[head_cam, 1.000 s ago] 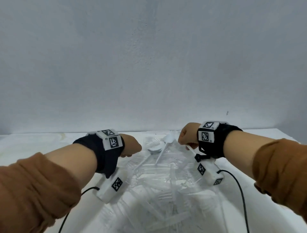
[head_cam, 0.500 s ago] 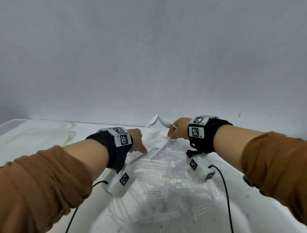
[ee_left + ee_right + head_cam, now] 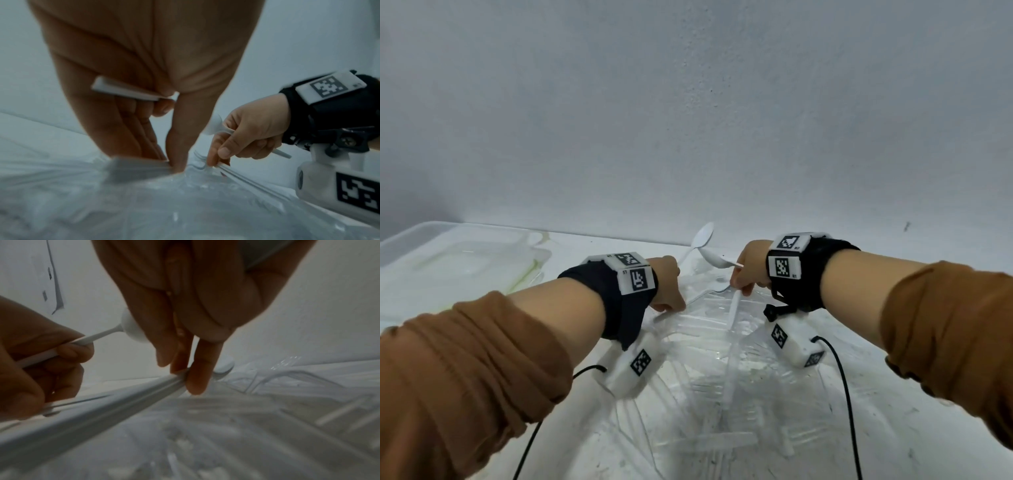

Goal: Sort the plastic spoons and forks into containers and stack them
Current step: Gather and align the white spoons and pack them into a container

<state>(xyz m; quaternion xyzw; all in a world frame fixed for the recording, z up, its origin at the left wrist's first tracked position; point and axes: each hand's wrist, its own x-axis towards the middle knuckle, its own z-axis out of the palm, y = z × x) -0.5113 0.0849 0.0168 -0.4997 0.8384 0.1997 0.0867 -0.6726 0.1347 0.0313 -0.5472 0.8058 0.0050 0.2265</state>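
Observation:
A heap of clear and white plastic cutlery [image 3: 722, 363] lies in a crumpled clear bag on the white table. My left hand [image 3: 671, 301] grips a white spoon [image 3: 703, 236] whose bowl sticks up behind it. Its fingertips [image 3: 176, 164] pinch another handle [image 3: 139, 164] on the heap. My right hand [image 3: 743, 287] holds a second white spoon [image 3: 714, 257], bowl pointing left. Its fingertips [image 3: 195, 382] pinch a long handle [image 3: 123, 399] from the heap. That piece [image 3: 734, 305] slants down toward me.
A clear plastic container [image 3: 431, 246] stands at the far left of the table, against the grey wall. Black cables run from both wrist cameras [image 3: 633, 370] toward me. The bag's crinkled film [image 3: 774, 394] spreads around the heap.
Both hands kept their spoons, and their fingertips came down onto pieces in the heap. My view swung left, so the clear container came into sight.

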